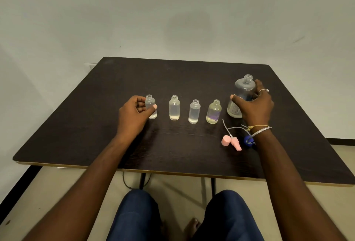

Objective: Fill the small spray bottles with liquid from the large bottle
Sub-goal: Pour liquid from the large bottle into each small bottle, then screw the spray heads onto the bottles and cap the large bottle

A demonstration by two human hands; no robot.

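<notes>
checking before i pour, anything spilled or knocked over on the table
No spill or tipped bottle shows. One oddity: the small bottle nearest the large bottle looks yellowish with a purple patch, unlike the rest.

large bottle (242, 98) label, print too small to read

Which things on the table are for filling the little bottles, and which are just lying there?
For the job: large bottle, gripped by the right hand; leftmost small bottle, held by the left hand; three other small bottles.
Lying about: pink spray tops; blue cap, beside the right wrist.
</notes>
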